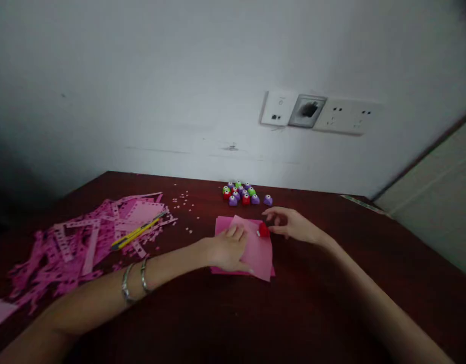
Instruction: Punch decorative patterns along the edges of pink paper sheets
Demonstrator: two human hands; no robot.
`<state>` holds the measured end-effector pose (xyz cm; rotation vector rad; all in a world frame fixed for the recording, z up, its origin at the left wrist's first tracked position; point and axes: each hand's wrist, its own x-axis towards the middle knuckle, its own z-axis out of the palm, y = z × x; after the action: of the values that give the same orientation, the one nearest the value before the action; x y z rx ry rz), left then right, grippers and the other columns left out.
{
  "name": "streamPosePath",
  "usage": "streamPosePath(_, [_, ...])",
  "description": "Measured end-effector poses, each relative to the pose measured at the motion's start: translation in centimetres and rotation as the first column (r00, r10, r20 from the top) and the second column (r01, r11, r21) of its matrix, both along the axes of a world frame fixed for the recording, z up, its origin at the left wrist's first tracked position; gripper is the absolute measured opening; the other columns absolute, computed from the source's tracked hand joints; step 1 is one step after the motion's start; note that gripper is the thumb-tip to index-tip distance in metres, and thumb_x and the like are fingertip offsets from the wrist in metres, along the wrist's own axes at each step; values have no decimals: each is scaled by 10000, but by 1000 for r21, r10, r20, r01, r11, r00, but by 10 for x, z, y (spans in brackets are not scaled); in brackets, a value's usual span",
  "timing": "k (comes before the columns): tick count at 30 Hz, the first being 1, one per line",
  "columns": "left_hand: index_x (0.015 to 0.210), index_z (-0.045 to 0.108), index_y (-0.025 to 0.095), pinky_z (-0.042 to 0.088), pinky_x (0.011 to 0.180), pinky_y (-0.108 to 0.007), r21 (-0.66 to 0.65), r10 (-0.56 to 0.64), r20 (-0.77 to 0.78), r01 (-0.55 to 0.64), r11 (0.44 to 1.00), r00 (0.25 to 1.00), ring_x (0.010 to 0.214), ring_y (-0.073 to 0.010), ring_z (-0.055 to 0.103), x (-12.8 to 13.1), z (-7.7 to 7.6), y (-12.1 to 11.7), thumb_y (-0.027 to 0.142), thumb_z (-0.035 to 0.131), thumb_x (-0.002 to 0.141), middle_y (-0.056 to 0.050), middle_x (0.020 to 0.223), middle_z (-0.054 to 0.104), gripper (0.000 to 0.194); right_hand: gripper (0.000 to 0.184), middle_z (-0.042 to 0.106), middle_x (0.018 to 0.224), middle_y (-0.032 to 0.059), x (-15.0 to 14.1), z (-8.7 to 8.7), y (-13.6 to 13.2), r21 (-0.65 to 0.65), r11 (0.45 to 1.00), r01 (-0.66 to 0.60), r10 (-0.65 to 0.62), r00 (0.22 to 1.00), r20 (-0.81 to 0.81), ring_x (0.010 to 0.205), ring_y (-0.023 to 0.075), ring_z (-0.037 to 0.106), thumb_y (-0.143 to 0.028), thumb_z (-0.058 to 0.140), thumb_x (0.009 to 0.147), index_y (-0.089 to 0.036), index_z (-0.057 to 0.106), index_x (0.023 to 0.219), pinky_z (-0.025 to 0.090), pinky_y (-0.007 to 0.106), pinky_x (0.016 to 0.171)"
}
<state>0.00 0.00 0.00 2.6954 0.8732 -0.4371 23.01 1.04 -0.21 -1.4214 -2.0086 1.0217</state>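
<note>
A small stack of pink paper sheets (258,253) lies on the dark red table (312,303). My left hand (228,248) rests flat on the sheets, fingers spread, pressing them down. My right hand (293,225) hovers at the sheets' far right corner, fingers loosely curled next to a small red paper punch (263,230) that sits on the paper edge. Whether the fingers touch the punch I cannot tell. Two bangles circle my left wrist (136,280).
A cluster of several small purple, green and red punches (242,193) stands near the wall. A heap of punched pink paper strips (77,245) with yellow pens (136,233) covers the table's left. Tiny paper bits (182,199) are scattered. Wall sockets (320,114) are above.
</note>
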Motion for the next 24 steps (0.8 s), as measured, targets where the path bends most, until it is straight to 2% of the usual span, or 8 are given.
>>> streamPosePath(6, [1368,147,-62,148,1068,-431,19,-10,3,10,1000,1000,1331,-354,40,-3,-3,1,622,386,793,-265,1431,94,924,340,537,771,25,4,12,0,-129,991,-22,26,999,29,623,124,504,-196,570,685,-159,550,1022,463,203,405])
streamPosePath(12, [1372,140,-54,166,1052,-459,18,-2,41,1,1000,999,1323,-383,47,-5,-10,2,642,379,780,-265,1434,101,944,430,534,790,17,9,18,-5,-211,976,-52,72,994,86,592,106,498,-142,564,647,-173,552,1075,469,237,489])
streamPosePath(18, [1377,164,-16,161,1050,-473,53,37,44,-39,998,998,1326,-377,46,-5,-17,-1,642,387,769,-249,1440,113,924,343,563,834,41,2,19,-5,36,993,-116,100,952,290,722,156,521,-273,656,662,-162,630,986,452,285,643])
streamPosePath(24, [1377,192,2,169,1040,-482,91,68,39,-72,993,997,1322,-383,76,-4,-13,-7,638,392,773,-247,1435,145,899,231,587,837,34,-1,11,0,127,978,-165,111,929,354,699,149,522,-244,631,686,-188,664,907,431,270,624])
